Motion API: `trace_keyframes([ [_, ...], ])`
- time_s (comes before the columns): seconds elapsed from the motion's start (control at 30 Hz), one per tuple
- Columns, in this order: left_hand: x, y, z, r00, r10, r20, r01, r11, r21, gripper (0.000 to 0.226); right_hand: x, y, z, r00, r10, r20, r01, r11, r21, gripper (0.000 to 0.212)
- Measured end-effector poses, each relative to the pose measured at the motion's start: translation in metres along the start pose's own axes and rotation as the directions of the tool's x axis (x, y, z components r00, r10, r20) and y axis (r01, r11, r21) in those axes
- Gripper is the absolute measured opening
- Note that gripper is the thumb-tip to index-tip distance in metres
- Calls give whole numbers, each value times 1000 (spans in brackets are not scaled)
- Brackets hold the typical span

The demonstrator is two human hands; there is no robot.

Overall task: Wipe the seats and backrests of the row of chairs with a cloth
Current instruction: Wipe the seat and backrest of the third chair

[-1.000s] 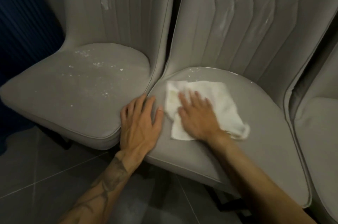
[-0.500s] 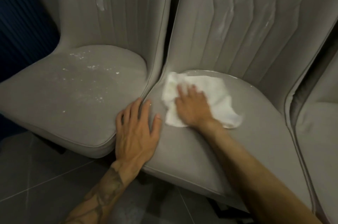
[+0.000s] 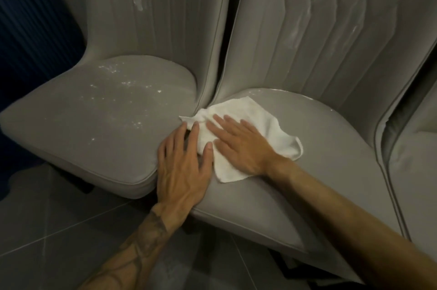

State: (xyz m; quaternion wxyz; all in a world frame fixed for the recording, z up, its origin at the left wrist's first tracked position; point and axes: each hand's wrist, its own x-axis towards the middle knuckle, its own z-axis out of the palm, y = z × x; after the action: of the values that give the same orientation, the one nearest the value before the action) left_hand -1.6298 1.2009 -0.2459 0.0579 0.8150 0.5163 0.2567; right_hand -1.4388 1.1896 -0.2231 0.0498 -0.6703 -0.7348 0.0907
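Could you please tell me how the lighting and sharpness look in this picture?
Head view: dim light, far left nearly black; wide-angle distortion splays the backrests; cloth, left hand and right hand look fairly sharp; faint sheen lines the rear edge of the middle seat.

The bare left hand (image 3: 183,166) lies palm down, fingers straight and slightly spread, pointing far, thumb angled out to the right. Its tattooed forearm (image 3: 132,254) comes in from the near left. The bare right hand (image 3: 238,147) lies flat just right of it, fingers straight and pointing far-left, pressing a crumpled white cloth (image 3: 264,121). The right forearm (image 3: 343,214) stretches in from the near right.
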Motion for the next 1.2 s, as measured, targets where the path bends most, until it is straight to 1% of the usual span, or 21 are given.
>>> trace_keyframes([
  [0.07,0,-1,0,1000,6,9,-6,1000,11,60,-4,36,-11,987,158,-22,-159,986,-54,55],
  [0.17,0,0,0,1000,5,11,-6,1000,18,60,-44,80,-24,905,424,-28,-424,906,2,55],
  [0.2,0,0,0,1000,5,4,-5,1000,20,60,-58,78,-22,879,476,-29,-476,880,7,56],
  [0.23,0,0,1,1000,1,-2,-1,1000,21,60,-66,64,-16,870,491,-33,-492,870,-37,57],
  [0.27,0,0,1,1000,-4,-5,4,1000,18,61,-65,43,-7,891,452,-53,-455,886,-89,58],
  [0.3,0,0,2,1000,-4,-6,4,1000,13,62,-58,19,1,930,363,-60,-368,922,-123,62],
  [0.37,0,-1,3,1000,-3,-10,3,1000,-5,65,-33,-25,12,992,126,-29,-128,990,-67,63],
  [0.4,0,-2,3,1000,-6,-14,5,1000,-19,65,-19,-35,11,1000,26,5,-26,999,-30,59],
  [0.43,0,-2,3,1000,-9,-17,8,1000,-28,65,-9,-36,5,999,-36,27,36,999,-1,56],
  [0.47,0,-1,2,1000,-10,-21,9,1000,-28,65,-1,-29,-1,998,-45,48,45,999,8,54],
  [0.57,1,1,0,1000,-3,-19,3,999,-34,66,1,-5,-11,996,67,54,-66,998,-19,53],
  [0.6,0,2,-1,1000,-5,-9,5,999,-43,66,-3,-8,-10,997,67,49,-66,997,-29,53],
  [0.7,-2,0,-2,1000,-8,6,8,998,-55,66,-21,-33,6,986,-146,80,153,984,-91,59],
  [0.73,-1,0,-3,1000,-9,11,9,998,-61,67,-23,-33,9,978,-183,98,193,977,-95,60],
  [0.77,-2,1,-4,1000,-12,18,13,998,-62,67,-19,-27,7,980,-177,92,186,978,-92,58],
  [0.8,-1,1,-5,1000,-14,23,15,998,-53,66,-10,-18,1,990,-128,65,133,987,-88,55],
  [0.87,-1,2,-8,999,-7,36,8,1000,-28,62,7,7,-13,998,57,20,-55,995,-85,52],
  [0.97,-1,3,-11,997,12,71,-13,1000,12,60,-12,54,-20,943,331,-8,-332,943,-10,53],
  [1.03,0,3,-12,996,40,84,-44,998,47,60,-57,84,-15,885,462,-65,-461,887,31,53],
  [1.1,0,3,-11,993,64,97,-73,994,87,60,-98,110,-18,790,600,-125,-598,799,55,54],
  [1.2,1,3,-11,992,78,100,-90,989,116,61,-105,134,-29,644,739,-198,-743,666,68,55],
])
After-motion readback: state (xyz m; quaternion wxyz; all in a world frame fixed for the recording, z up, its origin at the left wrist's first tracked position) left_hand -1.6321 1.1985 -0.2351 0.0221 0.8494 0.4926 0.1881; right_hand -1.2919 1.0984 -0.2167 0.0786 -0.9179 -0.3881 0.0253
